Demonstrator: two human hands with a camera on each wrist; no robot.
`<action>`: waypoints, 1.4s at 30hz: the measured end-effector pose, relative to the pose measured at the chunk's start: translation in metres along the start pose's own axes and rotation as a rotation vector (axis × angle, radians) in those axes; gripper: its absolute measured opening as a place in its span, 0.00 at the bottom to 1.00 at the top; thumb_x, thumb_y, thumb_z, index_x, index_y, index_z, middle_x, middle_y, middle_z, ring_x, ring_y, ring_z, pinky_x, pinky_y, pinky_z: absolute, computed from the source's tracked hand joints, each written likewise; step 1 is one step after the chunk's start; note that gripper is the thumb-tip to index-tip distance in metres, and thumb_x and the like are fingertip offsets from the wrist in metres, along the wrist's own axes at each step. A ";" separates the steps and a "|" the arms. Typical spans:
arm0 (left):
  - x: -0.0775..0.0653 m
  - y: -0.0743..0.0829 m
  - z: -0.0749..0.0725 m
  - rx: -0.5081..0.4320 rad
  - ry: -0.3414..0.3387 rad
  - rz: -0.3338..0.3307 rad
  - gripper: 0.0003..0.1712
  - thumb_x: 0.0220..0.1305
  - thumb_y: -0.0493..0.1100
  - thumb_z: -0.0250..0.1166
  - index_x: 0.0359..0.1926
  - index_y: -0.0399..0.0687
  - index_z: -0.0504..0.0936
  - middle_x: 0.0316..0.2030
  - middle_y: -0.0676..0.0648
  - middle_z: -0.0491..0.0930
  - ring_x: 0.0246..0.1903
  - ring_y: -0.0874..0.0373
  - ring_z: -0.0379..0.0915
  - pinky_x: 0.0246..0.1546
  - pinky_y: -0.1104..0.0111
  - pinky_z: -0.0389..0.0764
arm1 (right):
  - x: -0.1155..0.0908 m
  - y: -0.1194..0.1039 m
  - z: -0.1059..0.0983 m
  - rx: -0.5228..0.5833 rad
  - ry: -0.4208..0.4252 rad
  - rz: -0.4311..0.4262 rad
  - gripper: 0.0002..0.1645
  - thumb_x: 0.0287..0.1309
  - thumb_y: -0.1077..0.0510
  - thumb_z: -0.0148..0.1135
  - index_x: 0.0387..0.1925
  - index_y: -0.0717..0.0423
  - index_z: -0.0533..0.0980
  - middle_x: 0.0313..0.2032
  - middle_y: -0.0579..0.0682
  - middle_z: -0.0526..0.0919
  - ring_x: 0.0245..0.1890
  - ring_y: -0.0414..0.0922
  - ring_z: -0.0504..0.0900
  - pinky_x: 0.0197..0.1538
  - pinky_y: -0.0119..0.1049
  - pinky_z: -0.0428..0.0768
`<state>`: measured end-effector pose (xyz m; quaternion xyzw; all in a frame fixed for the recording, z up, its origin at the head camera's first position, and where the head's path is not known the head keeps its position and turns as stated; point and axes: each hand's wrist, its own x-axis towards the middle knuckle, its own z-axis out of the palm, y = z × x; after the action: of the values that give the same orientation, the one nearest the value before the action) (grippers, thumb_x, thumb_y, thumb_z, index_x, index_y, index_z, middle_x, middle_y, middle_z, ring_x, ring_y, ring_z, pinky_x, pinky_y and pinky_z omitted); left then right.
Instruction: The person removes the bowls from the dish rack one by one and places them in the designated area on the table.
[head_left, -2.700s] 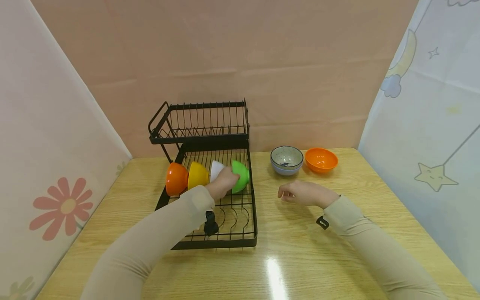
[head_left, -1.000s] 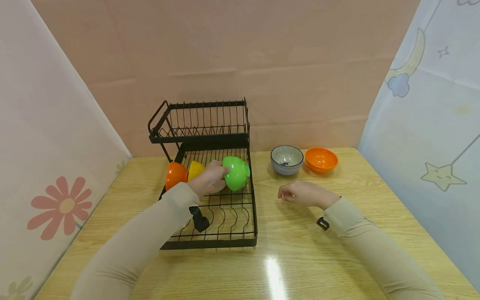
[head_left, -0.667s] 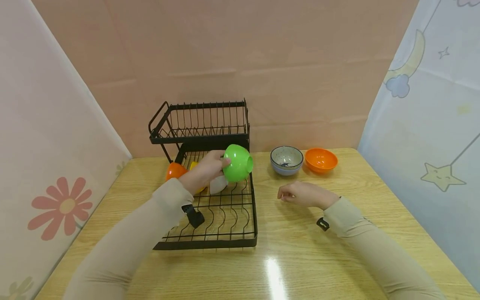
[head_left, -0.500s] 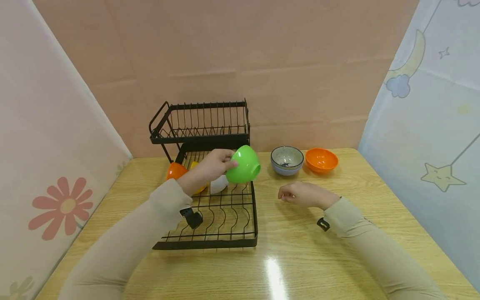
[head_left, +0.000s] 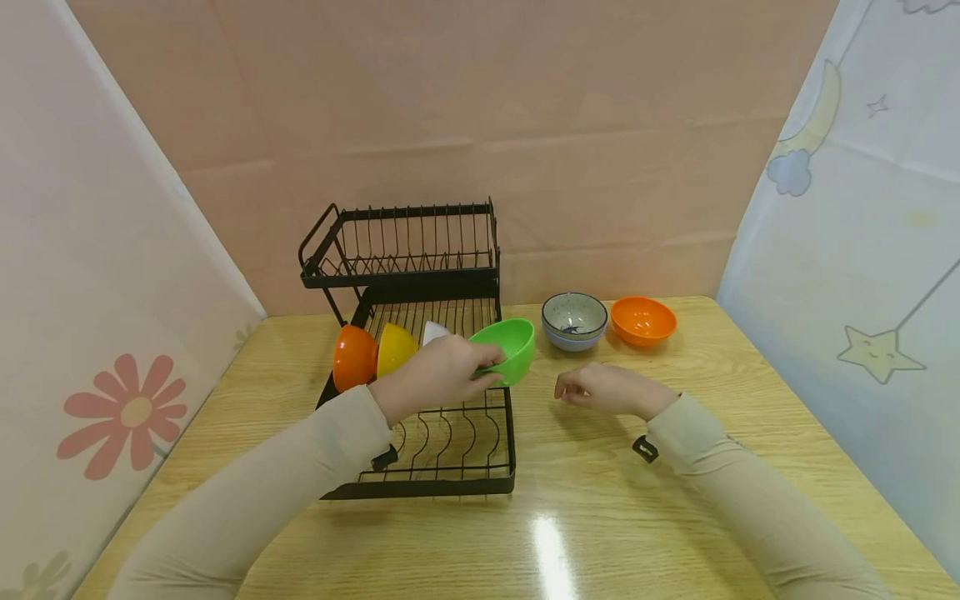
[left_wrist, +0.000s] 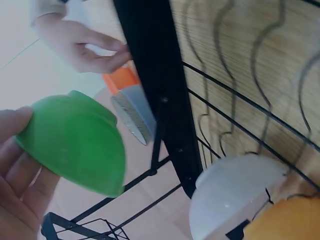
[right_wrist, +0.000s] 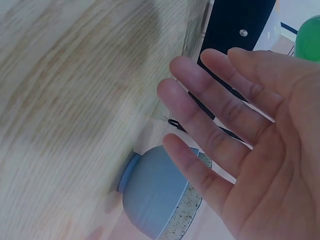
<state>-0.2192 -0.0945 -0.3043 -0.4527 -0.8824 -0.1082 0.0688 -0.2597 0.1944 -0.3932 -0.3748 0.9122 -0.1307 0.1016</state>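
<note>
My left hand (head_left: 442, 373) pinches the rim of a green bowl (head_left: 519, 350) between thumb and fingers, above the right edge of the black dish rack (head_left: 450, 487). The bowl's mouth tips up and to the left in the head view. In the left wrist view, the green bowl (left_wrist: 75, 142) hangs apart from the rack. My right hand (head_left: 611, 389) holds nothing, its fingers loosely bent near the wooden table, right of the rack. Nearest to it stands a blue bowl (head_left: 573, 342) with a speckled grey inside and upper band, also the blue bowl (right_wrist: 155, 185) in the right wrist view.
On the rack's lower tier an orange bowl (head_left: 354, 358), a yellow bowl (head_left: 394, 348) and a white bowl (head_left: 434, 332) stand on edge in a row. A raised wire tier (head_left: 405, 277) spans the back. Another orange bowl (head_left: 642, 322) sits upright at the table's back right.
My left hand has lifted the green bowl from its place in the rack, moved it right and turned its mouth upward. It has lowered slightly. The right hand stays still.
</note>
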 end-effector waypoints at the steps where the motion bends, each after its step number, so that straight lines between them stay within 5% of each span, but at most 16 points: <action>1: -0.001 0.000 0.002 0.079 0.002 0.059 0.09 0.64 0.47 0.65 0.40 0.48 0.82 0.28 0.52 0.85 0.20 0.67 0.75 0.22 0.79 0.75 | 0.000 0.000 0.001 -0.001 0.001 -0.001 0.08 0.65 0.60 0.56 0.42 0.51 0.80 0.39 0.44 0.86 0.35 0.36 0.81 0.41 0.39 0.80; 5: -0.004 -0.001 0.008 0.286 -0.009 0.241 0.08 0.65 0.48 0.65 0.38 0.50 0.81 0.25 0.55 0.84 0.18 0.66 0.76 0.21 0.76 0.76 | 0.000 0.001 0.003 -0.011 0.009 0.003 0.09 0.63 0.61 0.56 0.41 0.50 0.80 0.38 0.44 0.86 0.33 0.34 0.80 0.40 0.38 0.80; 10: -0.006 -0.005 0.015 0.407 0.018 0.365 0.03 0.66 0.43 0.64 0.33 0.52 0.81 0.17 0.58 0.77 0.14 0.68 0.64 0.16 0.77 0.70 | -0.001 0.000 0.004 -0.014 0.013 0.007 0.10 0.63 0.62 0.55 0.41 0.51 0.80 0.37 0.43 0.86 0.34 0.35 0.81 0.41 0.39 0.80; 19: -0.007 -0.008 0.022 0.416 0.013 0.402 0.07 0.61 0.36 0.63 0.29 0.53 0.79 0.16 0.59 0.75 0.13 0.68 0.62 0.15 0.78 0.65 | -0.004 0.000 0.005 -0.014 0.016 0.010 0.09 0.64 0.62 0.56 0.41 0.51 0.80 0.37 0.42 0.86 0.35 0.36 0.81 0.42 0.40 0.80; 31: -0.004 -0.009 0.022 0.409 0.032 0.424 0.07 0.64 0.38 0.62 0.29 0.52 0.77 0.13 0.58 0.70 0.12 0.68 0.56 0.14 0.79 0.60 | -0.006 -0.001 0.000 -0.017 0.073 0.009 0.09 0.65 0.60 0.55 0.43 0.52 0.80 0.38 0.43 0.85 0.38 0.39 0.83 0.42 0.40 0.81; 36: -0.004 -0.009 0.023 0.418 0.025 0.408 0.06 0.64 0.39 0.63 0.29 0.52 0.77 0.14 0.58 0.72 0.13 0.68 0.58 0.14 0.78 0.63 | -0.009 -0.009 -0.012 -0.056 0.219 -0.009 0.09 0.65 0.61 0.58 0.44 0.54 0.80 0.39 0.44 0.85 0.38 0.41 0.83 0.43 0.40 0.82; 42: -0.002 -0.010 0.025 0.417 0.014 0.397 0.05 0.65 0.38 0.61 0.31 0.52 0.78 0.14 0.58 0.71 0.13 0.68 0.56 0.13 0.78 0.59 | -0.012 -0.028 -0.034 -0.153 0.583 -0.063 0.09 0.59 0.65 0.64 0.42 0.56 0.78 0.39 0.49 0.85 0.36 0.45 0.83 0.40 0.41 0.81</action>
<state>-0.2263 -0.0953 -0.3298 -0.5920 -0.7792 0.0878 0.1863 -0.2425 0.1897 -0.3509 -0.3563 0.8980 -0.1665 -0.1971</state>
